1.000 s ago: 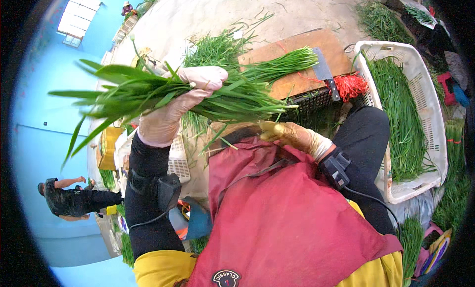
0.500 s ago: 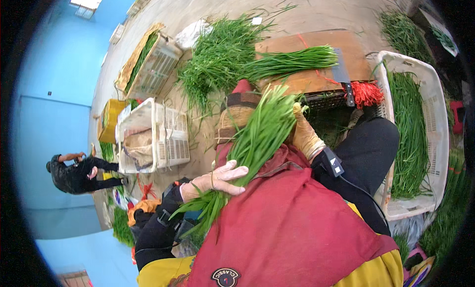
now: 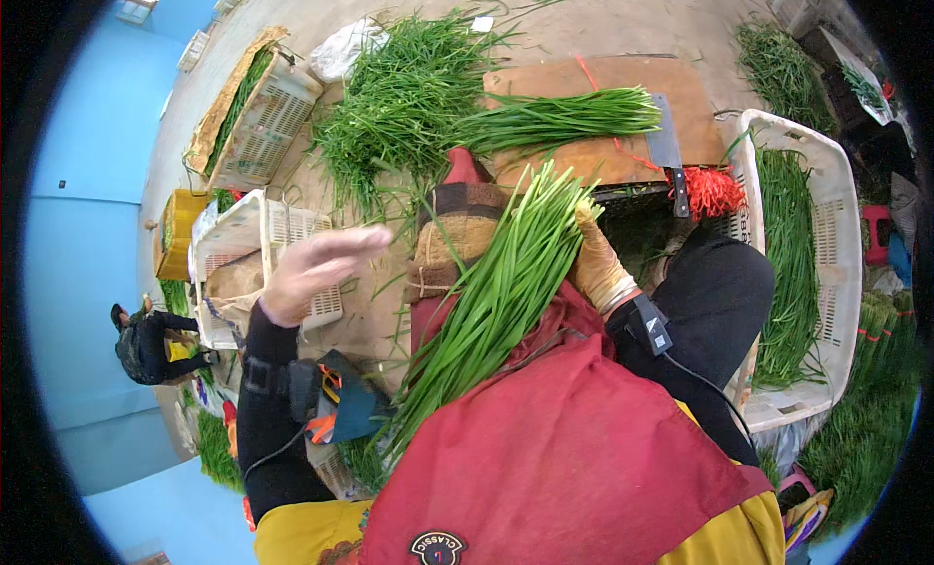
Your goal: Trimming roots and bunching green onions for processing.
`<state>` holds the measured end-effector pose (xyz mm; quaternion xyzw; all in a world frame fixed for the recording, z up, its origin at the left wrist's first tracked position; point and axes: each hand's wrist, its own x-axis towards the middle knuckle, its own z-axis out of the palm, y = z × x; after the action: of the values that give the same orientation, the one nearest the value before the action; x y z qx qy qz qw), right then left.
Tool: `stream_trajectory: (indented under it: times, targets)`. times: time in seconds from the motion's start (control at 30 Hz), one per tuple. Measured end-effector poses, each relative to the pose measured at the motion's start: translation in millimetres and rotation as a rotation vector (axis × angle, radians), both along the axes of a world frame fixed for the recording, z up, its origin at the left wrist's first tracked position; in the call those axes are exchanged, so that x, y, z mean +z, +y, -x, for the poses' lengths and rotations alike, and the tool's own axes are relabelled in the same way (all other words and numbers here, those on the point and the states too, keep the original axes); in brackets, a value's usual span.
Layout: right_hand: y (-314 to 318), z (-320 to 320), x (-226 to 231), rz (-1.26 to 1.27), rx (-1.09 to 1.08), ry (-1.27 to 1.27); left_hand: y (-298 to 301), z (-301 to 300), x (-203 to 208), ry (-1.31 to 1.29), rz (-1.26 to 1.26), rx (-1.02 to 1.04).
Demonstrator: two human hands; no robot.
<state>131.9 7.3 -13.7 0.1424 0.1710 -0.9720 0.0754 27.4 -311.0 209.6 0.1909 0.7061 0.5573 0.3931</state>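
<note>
A loose bunch of long green chives [image 3: 506,283] lies slantwise across my lap, its pale cut ends up near the wooden board. My right hand [image 3: 595,252], in a yellowish glove, is closed around those ends. Off to the left, my left hand [image 3: 329,268] is raised clear of the bunch, a little blurred, with fingers stretched out and nothing in them. Beyond my knees a second bundle of chives [image 3: 574,115] rests on the wooden board [image 3: 681,78]. A cleaver [image 3: 667,142] lies across the board's right side, beside a heap of red ties [image 3: 710,190].
A big pile of loose chives [image 3: 399,98] covers the floor ahead. To the right stands a white crate [image 3: 844,273] filled with chives. More crates stand left, one white [image 3: 309,219] and one yellow [image 3: 175,234]. A person [image 3: 146,346] bends over at the far left.
My left hand has let go of the chives' leafy end and swung up and to the left. The leaves now spread over my lap. My right hand keeps its hold.
</note>
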Motion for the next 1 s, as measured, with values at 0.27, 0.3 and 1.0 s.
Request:
stream_trajectory:
  times: [0.27,0.3,1.0]
  targets:
    - [1.3,11.3,17.9,0.039,0.000,0.118,137.0,15.3,-94.5,0.681,0.417,-0.374]
    - [3.5,11.8,9.8,0.039,-0.007,0.126,145.5,12.1,-99.9,0.649,0.428,-0.386]
    - [32.9,-4.5,73.8,0.046,-0.015,0.231,206.6,7.9,-55.9,0.109,0.154,-0.051]
